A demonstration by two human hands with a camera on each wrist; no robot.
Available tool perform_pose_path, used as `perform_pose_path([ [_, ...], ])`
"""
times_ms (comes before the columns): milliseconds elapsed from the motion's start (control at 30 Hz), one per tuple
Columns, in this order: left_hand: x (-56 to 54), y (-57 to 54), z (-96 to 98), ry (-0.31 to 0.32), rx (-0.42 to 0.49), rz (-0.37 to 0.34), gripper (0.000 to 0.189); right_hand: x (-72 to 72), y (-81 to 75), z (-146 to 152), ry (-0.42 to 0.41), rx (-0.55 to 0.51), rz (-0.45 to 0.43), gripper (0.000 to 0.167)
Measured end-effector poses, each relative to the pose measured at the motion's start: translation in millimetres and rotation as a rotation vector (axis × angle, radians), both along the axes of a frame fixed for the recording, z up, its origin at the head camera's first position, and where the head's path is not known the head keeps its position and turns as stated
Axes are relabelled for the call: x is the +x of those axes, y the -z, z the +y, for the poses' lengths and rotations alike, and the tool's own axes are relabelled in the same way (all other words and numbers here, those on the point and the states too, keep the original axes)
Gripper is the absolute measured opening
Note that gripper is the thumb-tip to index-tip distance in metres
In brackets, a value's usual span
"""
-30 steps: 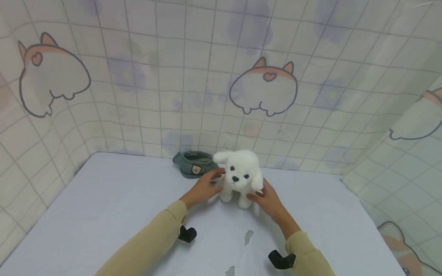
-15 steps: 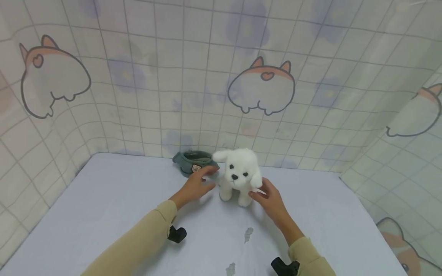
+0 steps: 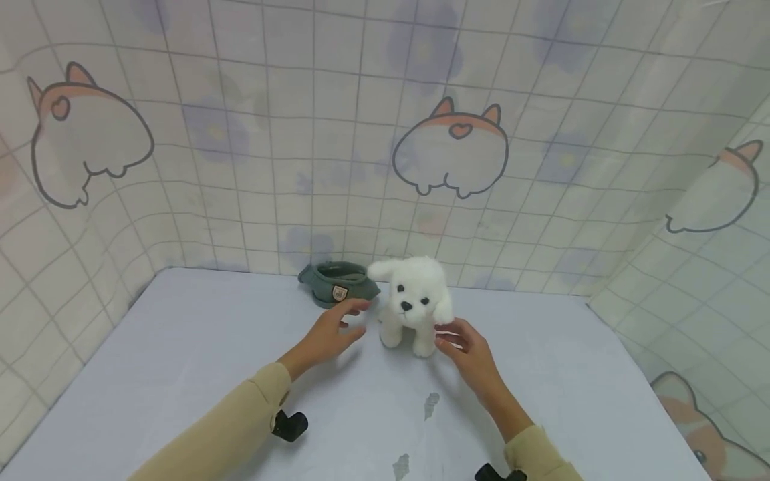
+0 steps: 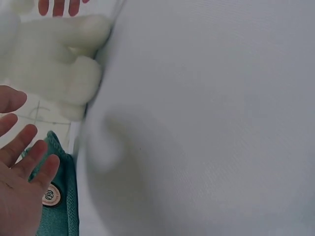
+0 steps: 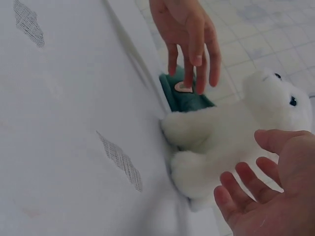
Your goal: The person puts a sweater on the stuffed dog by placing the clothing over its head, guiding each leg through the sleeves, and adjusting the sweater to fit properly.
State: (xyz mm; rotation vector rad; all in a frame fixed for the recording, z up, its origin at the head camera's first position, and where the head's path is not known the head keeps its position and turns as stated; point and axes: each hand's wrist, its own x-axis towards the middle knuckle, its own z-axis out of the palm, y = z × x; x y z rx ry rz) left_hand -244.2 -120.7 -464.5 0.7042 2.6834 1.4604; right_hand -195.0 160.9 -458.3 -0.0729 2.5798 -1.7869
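A white plush dog [image 3: 415, 300] stands upright on its legs near the back of the table, facing forward, one ear sticking out sideways. My left hand [image 3: 327, 334] is off to its left, apart from it, with loosely spread fingers and nothing in them. Behind that hand lies a green knitted beanie-like item [image 3: 343, 284] with a small badge, its opening facing up. My right hand [image 3: 472, 354] is close beside the dog's right-hand side, fingers relaxed and holding nothing; whether the fingertips touch the fur I cannot tell. In the right wrist view the plush dog [image 5: 231, 132] shows beyond the fingers.
A white cloth covers the table [image 3: 198, 374], with two grey worn patches [image 3: 431, 405] toward the front. A checked curtain [image 3: 337, 167] with cartoon corgis hangs behind and at both sides. Black wrist mounts [image 3: 290, 425] stick out from the sleeves.
My left hand has let go of the dog's side and moved left and toward me. My right hand has eased slightly away. The dog stays standing in place.
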Motion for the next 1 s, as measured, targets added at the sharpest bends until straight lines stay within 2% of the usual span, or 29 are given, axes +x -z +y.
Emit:
perform_pose_path([
  [233, 7.3, 0.9, -10.2, -0.006, -0.014, 0.009, 0.045, 10.5, 2.8, -11.5, -0.017, -0.068, 0.009, 0.035],
  [433, 12.3, 0.5, -22.4, -0.031, -0.029, -0.007, 0.044, 16.8, 9.1, -23.6, -0.046, -0.070, 0.008, 0.037],
  [567, 14.7, -2.2, -30.4, -0.050, -0.031, 0.008, 0.044, 18.0, 12.2, -33.5, -0.084, -0.085, 0.011, 0.040],
  [800, 13.6, -2.9, -39.1, -0.074, -0.062, 0.036, 0.044, 16.6, 15.4, -50.6, -0.119, -0.045, 0.035, 0.036],
  [1000, 12.1, -3.7, -46.9, -0.105, -0.095, 0.059, 0.044, 13.2, 19.3, -64.4, -0.179, -0.077, 0.060, 0.039],
])
